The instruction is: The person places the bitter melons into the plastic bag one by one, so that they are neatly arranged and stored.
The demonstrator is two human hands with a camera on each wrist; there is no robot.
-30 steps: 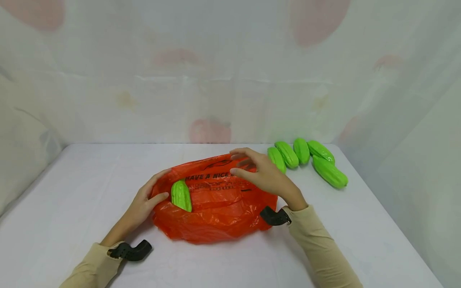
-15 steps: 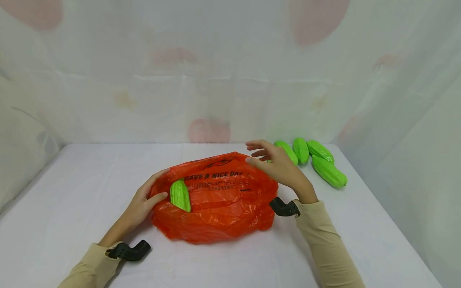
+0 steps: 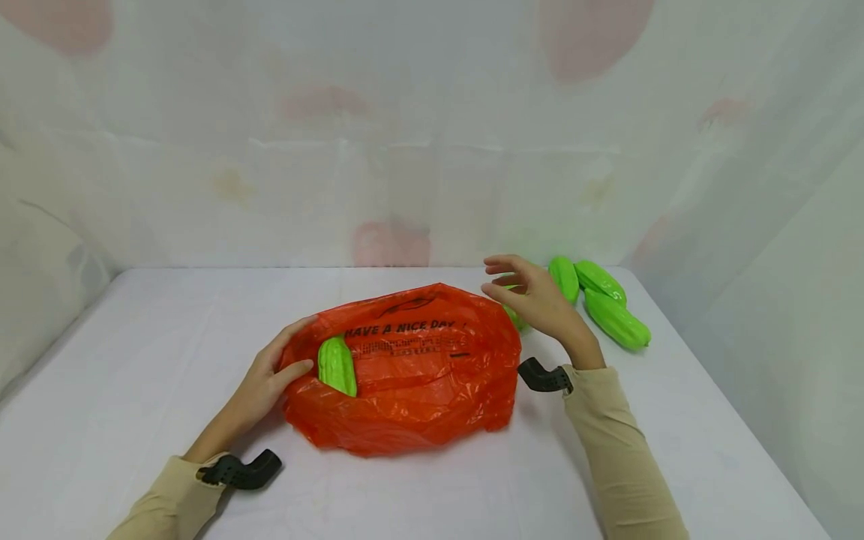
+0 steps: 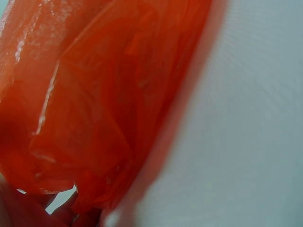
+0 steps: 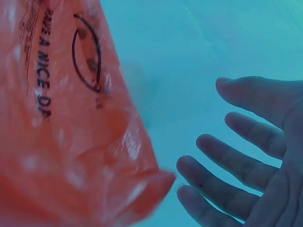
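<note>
A red plastic bag (image 3: 405, 424) printed "HAVE A NICE DAY" lies on the white-covered table with its mouth gaping. My left hand (image 3: 265, 379) grips its left edge, the thumb over the rim. Just inside, beside the thumb, sits a bright green ribbed gourd-like piece (image 3: 337, 367). Past the bag's right end, my right hand (image 3: 543, 301) is raised with fingers spread and holds nothing. Partly hidden behind it is another green gourd-like piece (image 3: 516, 316). In the right wrist view, the bag (image 5: 71, 142) hangs apart from the extended fingers (image 5: 236, 161).
Several more green gourd-like pieces (image 3: 616, 321) lie at the table's back right, close to its edge. A pale curtain (image 3: 432, 187) with faded red spots hangs behind the table. Each wrist wears a black camera mount (image 3: 243, 471).
My right hand has moved right and slightly away, from over the bag's rim to beside the green pieces, hiding some of them. The left hand and bag have hardly moved.
</note>
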